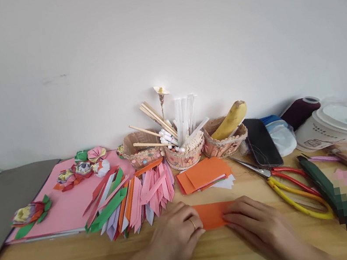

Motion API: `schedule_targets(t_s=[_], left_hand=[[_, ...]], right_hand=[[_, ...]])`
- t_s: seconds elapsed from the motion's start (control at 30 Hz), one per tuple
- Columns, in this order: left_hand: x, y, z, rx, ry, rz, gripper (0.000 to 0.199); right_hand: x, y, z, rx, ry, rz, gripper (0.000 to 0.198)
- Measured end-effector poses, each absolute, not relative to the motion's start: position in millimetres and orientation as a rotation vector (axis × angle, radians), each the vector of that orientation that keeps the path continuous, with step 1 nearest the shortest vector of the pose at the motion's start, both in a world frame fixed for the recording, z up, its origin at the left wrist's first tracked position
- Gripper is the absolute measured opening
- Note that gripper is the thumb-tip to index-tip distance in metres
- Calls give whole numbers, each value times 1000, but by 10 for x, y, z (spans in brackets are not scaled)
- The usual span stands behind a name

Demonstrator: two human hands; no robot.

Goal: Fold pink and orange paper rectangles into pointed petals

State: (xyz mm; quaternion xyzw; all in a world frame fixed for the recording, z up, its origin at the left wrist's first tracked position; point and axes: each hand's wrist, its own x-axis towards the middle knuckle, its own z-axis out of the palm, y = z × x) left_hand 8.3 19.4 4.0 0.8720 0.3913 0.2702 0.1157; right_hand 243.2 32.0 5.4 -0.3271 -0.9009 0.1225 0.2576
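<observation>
An orange paper rectangle (212,215) lies on the wooden table between my hands. My left hand (179,231), with a ring on one finger, has its fingers closed on the paper's left end. At the right end, my right hand (255,218) holds the paper with its fingertips pressed together; the thumb is mostly hidden. Just behind sits a stack of orange, white and other coloured paper pieces (205,173). To the left of it, many folded paper strips (132,201) in pink, green, purple and orange lie in a heap.
Paper flowers (83,168) rest on pink sheets (70,209) at left. Decorated baskets (186,158) with sticks, pens and a banana (230,120) stand against the wall. Scissors (288,181), a phone (262,141), a green cutter (320,183) and a lidded cup (335,125) are at right.
</observation>
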Motion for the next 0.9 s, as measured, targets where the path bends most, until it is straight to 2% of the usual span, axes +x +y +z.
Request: schedule_targets(t_s=[0.2, 0.37, 0.57, 0.77, 0.9], left_hand=[[61, 261, 50, 2163, 1319, 713, 9], [95, 310, 79, 1962, 1458, 604, 9], [147, 244, 85, 2001, 1553, 582, 11], [148, 133, 58, 2159, 1547, 748, 10], [151, 151, 45, 2158, 1579, 692, 12]], right_hand=[[2401, 286, 71, -1148, -2334, 541, 22], [2378, 288, 44, -1236, -2249, 544, 18], [2340, 269, -8, -1346, -2179, 492, 12], [2329, 207, -36, -1313, -2172, 538, 10], [2319, 208, -25, -1328, -2159, 464, 10]])
